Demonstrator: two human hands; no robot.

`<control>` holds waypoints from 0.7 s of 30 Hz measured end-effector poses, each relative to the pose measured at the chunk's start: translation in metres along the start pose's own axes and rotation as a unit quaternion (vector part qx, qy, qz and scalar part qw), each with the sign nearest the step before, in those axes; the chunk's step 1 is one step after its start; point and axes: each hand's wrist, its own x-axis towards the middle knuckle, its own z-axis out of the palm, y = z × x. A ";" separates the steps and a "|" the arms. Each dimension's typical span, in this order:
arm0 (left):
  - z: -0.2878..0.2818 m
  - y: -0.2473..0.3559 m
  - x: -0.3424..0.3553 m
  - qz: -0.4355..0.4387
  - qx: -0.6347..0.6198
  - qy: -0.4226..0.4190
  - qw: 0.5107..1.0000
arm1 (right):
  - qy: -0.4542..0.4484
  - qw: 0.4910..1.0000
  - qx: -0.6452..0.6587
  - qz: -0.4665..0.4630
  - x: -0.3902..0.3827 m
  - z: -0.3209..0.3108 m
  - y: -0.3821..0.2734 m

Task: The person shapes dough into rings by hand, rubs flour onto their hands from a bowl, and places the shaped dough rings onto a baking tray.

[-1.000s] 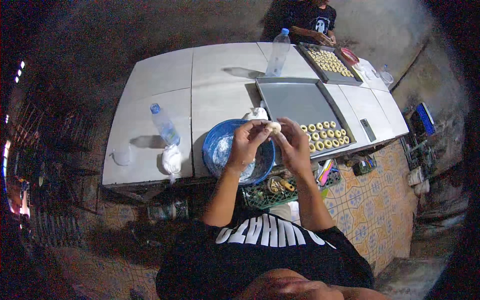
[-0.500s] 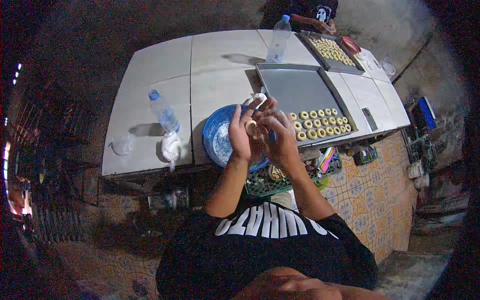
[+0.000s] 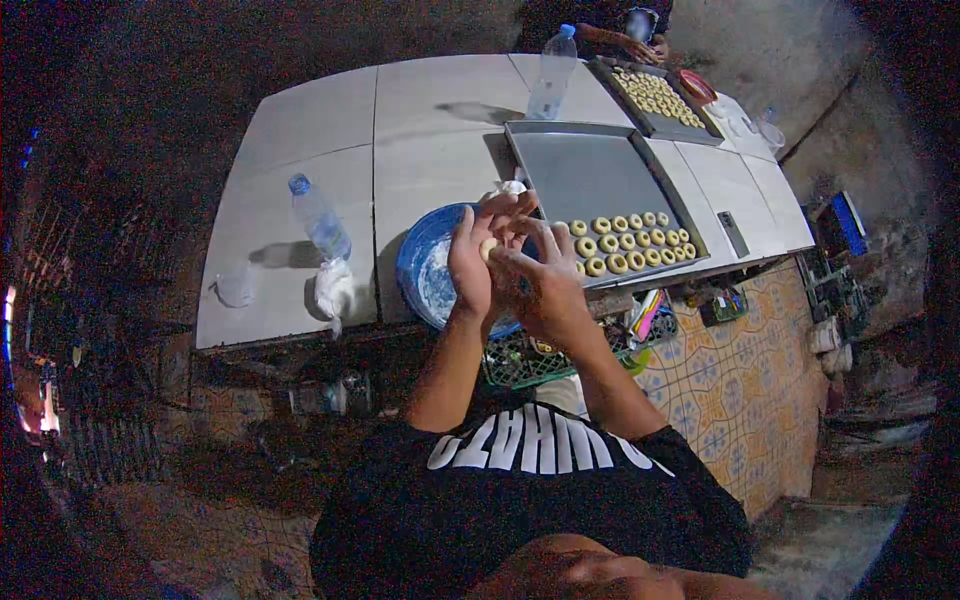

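Note:
My left hand (image 3: 470,260) is cupped, palm up, with a pale piece of dough (image 3: 489,250) in it. The curled fingers of my right hand (image 3: 545,280) press on that dough from the right. Both hands are over a blue basin (image 3: 423,235) dusted with white powder. Just right of them lies a metal tray (image 3: 585,170), its near part holding rows of pale dough rings (image 3: 636,260). A white bag (image 3: 508,187) is partly hidden behind my fingers.
Bottles (image 3: 318,215) (image 3: 550,75) and white bags (image 3: 333,288) stand on the tiled table (image 3: 280,130). At the back are another full tray (image 3: 655,105), a red bowl (image 3: 697,86) and a person (image 3: 640,40). A phone (image 3: 733,233) lies right; a green crate (image 3: 510,365) sits below the edge.
A second ago both hands held the dough up in their fingertips; now it lies in my cupped left palm under my right fingers. The view has shifted, so the table appears higher.

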 end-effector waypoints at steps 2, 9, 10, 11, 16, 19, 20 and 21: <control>0.003 0.000 -0.001 -0.008 0.049 0.044 0.998 | -0.021 1.000 0.004 0.001 0.000 -0.004 0.003; 0.001 0.000 0.001 0.039 0.188 0.011 0.981 | -0.013 1.000 0.018 0.013 -0.003 -0.007 0.002; -0.001 -0.002 0.003 0.038 0.203 0.024 0.978 | -0.006 0.999 0.021 0.028 -0.003 -0.004 0.001; -0.004 -0.004 0.004 0.036 0.218 0.036 0.975 | 0.000 0.999 0.024 0.043 -0.004 -0.002 0.001; -0.021 -0.017 0.014 -0.014 -0.067 -0.080 0.994 | -0.034 0.996 0.073 0.032 -0.009 -0.014 0.002; -0.016 -0.015 0.012 -0.016 -0.009 -0.048 0.999 | -0.002 0.994 0.085 0.067 -0.002 -0.014 -0.006; -0.016 -0.014 0.010 -0.003 0.029 -0.046 0.999 | 0.000 0.996 0.061 0.065 0.000 -0.012 -0.008; -0.015 -0.015 0.012 -0.001 0.010 -0.061 0.998 | 0.000 0.996 0.061 0.062 0.000 -0.013 -0.008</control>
